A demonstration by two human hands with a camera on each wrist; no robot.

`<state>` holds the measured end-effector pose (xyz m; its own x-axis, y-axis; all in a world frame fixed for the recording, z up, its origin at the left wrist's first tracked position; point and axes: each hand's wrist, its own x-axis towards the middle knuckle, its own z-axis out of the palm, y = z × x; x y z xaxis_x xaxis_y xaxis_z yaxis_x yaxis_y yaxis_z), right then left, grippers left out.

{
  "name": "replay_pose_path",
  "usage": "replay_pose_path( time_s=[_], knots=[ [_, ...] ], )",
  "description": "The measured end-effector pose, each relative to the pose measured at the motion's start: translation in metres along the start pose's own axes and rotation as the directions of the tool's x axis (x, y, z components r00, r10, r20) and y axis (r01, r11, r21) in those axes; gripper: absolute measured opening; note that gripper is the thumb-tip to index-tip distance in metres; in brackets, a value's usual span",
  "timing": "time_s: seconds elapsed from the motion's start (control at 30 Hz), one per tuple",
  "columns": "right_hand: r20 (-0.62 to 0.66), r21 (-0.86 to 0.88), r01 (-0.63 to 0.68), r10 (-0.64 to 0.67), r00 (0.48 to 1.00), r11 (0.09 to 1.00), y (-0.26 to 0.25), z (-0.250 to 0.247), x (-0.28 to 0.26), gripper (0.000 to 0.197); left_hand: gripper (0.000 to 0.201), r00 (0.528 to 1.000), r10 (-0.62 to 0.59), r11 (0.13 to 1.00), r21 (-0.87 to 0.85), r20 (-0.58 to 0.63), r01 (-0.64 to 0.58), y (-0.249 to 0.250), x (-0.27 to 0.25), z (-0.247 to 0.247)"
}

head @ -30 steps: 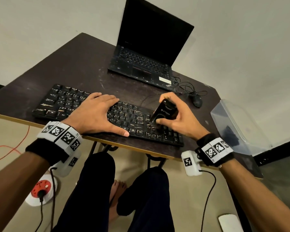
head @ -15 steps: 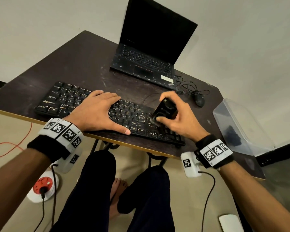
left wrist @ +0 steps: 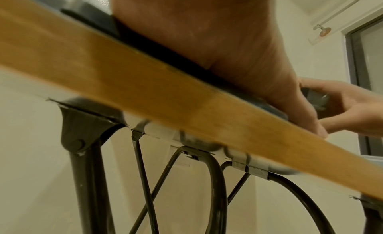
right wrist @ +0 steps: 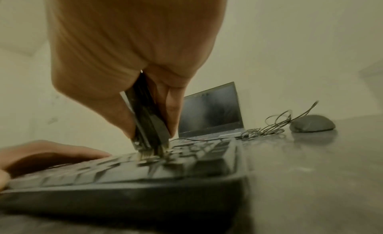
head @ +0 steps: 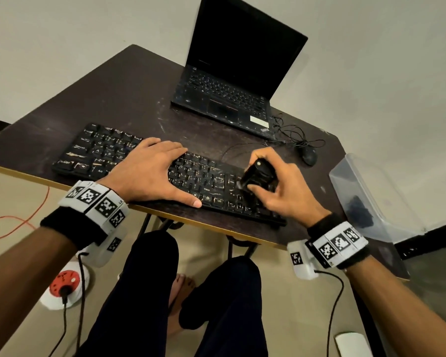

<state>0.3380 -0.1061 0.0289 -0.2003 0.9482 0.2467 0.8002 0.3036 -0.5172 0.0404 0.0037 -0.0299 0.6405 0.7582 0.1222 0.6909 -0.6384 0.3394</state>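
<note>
Dark scuffed wooden tabletop point(head: 129, 99) carries the long black plastic keyboard point(head: 101, 153) crosswise before me; my left hand point(head: 150, 173) presses flat on its middle, my right hand point(head: 286, 191) grips the small black brush point(head: 258, 173), bristles on the right-end keys.

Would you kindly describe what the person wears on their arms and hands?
No sleeves or gloves. Behind the left hand and the right hand sits a black wristband, a white band of black square markers, and a white camera box trailing a black cable.
</note>
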Motion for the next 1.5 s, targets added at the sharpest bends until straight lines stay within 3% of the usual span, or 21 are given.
replay_pose_path(
  time_s=[0.07, 0.17, 0.3, 0.43, 0.57, 0.67, 0.77, 0.9, 1.03, 1.17, 1.3, 1.4, 1.5],
  knots=[
    [-0.02, 0.005, -0.023, 0.024, 1.0, 1.0, 0.004, -0.004, 0.001, 0.051, 0.151, 1.0, 0.004, 1.0, 0.007, 0.013, -0.004, 0.001, 0.001, -0.001],
    [0.046, 0.027, 0.082, -0.083, 0.995, 0.996, -0.003, 0.006, -0.006, 0.049, 0.151, 1.0, -0.001, 1.0, 0.011, 0.003, 0.001, 0.0, 0.0, 0.0],
    [-0.013, 0.006, 0.009, -0.009, 1.0, 1.0, 0.003, -0.003, 0.006, 0.049, 0.151, 1.0, 0.005, 1.0, 0.008, 0.004, -0.005, 0.001, 0.0, -0.001],
    [0.039, 0.018, 0.091, -0.091, 0.995, 0.996, -0.002, 0.006, 0.0, 0.048, 0.151, 1.0, -0.006, 1.0, -0.001, 0.009, 0.006, 0.0, -0.001, -0.001],
    [-0.044, 0.043, -0.015, 0.017, 0.999, 0.999, 0.002, 0.001, 0.007, 0.05, 0.152, 1.0, 0.005, 1.0, -0.003, 0.014, -0.005, 0.0, 0.001, -0.001],
    [0.008, 0.09, 0.053, -0.054, 0.999, 0.995, -0.007, 0.011, 0.004, 0.049, 0.153, 1.0, -0.007, 1.0, -0.006, 0.01, 0.007, -0.001, 0.0, -0.001],
    [-0.06, 0.067, -0.043, 0.047, 0.997, 0.997, -0.004, 0.003, 0.016, 0.051, 0.153, 1.0, -0.003, 1.0, -0.009, 0.009, 0.003, -0.001, 0.001, -0.002],
    [0.039, 0.089, 0.029, -0.032, 0.999, 0.996, -0.01, 0.007, 0.015, 0.051, 0.151, 1.0, -0.005, 1.0, -0.007, 0.016, 0.006, 0.001, -0.001, -0.002],
    [-0.019, 0.047, -0.06, 0.061, 0.998, 0.997, -0.008, -0.001, 0.028, 0.05, 0.152, 1.0, -0.002, 1.0, -0.004, 0.019, 0.002, 0.002, 0.001, -0.002],
    [0.067, 0.057, 0.028, -0.032, 0.997, 0.998, -0.015, 0.008, 0.023, 0.05, 0.151, 0.999, -0.013, 1.0, -0.011, 0.03, 0.013, 0.0, -0.001, -0.002],
    [0.018, -0.045, -0.036, 0.037, 0.999, 0.998, -0.015, 0.001, 0.03, 0.052, 0.152, 1.0, -0.007, 1.0, 0.001, 0.031, 0.007, 0.003, 0.001, -0.003],
    [0.106, -0.115, 0.087, -0.075, 0.992, 0.99, -0.029, 0.017, 0.022, 0.052, 0.151, 1.0, -0.009, 1.0, 0.0, 0.017, 0.009, 0.0, 0.0, 0.0],
    [0.011, -0.213, -0.026, 0.029, 1.0, 0.977, -0.028, 0.015, 0.032, 0.055, 0.151, 1.0, -0.009, 1.0, -0.005, 0.01, 0.009, -0.001, 0.001, 0.001]
  ],
)
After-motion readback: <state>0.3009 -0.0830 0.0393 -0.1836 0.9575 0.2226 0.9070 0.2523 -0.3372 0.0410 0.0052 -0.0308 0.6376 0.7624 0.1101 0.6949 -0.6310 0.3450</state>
